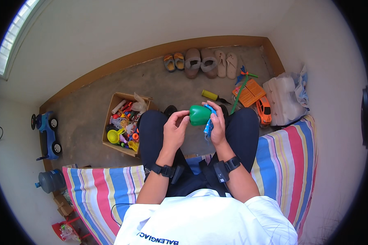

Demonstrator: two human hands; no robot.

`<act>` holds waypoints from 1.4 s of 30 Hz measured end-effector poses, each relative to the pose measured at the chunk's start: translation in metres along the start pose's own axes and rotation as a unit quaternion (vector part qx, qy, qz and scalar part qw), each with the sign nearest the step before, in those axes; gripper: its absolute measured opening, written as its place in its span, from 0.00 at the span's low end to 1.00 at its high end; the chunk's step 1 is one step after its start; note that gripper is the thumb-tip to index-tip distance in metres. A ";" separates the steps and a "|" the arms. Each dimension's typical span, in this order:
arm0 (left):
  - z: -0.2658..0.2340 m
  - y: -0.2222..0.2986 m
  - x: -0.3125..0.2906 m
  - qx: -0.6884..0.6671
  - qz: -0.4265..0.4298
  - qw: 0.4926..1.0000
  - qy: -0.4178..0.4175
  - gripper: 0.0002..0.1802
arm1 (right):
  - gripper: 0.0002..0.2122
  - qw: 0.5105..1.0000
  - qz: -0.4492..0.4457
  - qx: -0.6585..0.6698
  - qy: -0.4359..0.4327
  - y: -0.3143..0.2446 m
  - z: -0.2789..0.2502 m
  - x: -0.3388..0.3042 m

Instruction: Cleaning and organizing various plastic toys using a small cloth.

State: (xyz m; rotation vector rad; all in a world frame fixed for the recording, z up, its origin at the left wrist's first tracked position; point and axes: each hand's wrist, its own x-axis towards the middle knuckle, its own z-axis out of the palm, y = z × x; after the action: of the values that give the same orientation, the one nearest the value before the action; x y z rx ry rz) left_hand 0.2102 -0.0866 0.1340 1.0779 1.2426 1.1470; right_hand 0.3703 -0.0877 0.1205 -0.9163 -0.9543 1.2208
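Note:
A glossy green toy bell pepper point(200, 115) is held up between my two hands, above the gap between my knees. My left hand point(176, 127) has its thumb and fingertips closed at the pepper's left side. On the other side, my right hand point(217, 126) grips a blue patterned cloth point(209, 125), bunched against the pepper's right side. Part of the cloth hangs below my fingers, and its folds inside the right hand are hidden.
A cardboard box point(106, 136) of mixed toys stands left of my knees. Ahead lie a yellow-green cylinder point(209, 95), an orange toy car point(263, 109) and several shoes point(200, 63). A blue ride-on toy point(49, 134) is far left. I sit on a striped cloth point(270, 163).

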 end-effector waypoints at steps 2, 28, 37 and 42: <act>-0.001 -0.002 0.000 -0.008 0.000 1.000 0.000 0.12 | 0.23 1.000 -0.002 0.000 -0.005 0.000 0.000 0.000; -0.002 -0.008 0.001 -0.082 0.071 0.994 0.010 0.09 | 0.23 0.998 0.044 0.037 -0.028 0.008 -0.001 0.001; 0.000 0.002 0.000 -0.087 0.026 0.996 0.015 0.10 | 0.27 0.999 0.033 0.003 -0.009 0.006 -0.001 0.000; 0.000 -0.001 0.001 -0.066 0.010 0.998 0.001 0.11 | 0.27 1.000 0.019 0.002 -0.001 0.006 -0.002 -0.001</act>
State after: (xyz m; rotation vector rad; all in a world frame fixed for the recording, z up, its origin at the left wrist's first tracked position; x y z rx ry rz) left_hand 0.2098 -0.0854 0.1328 0.9935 1.1435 1.2281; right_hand 0.3698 -0.0877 0.1142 -0.9331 -0.9397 1.2556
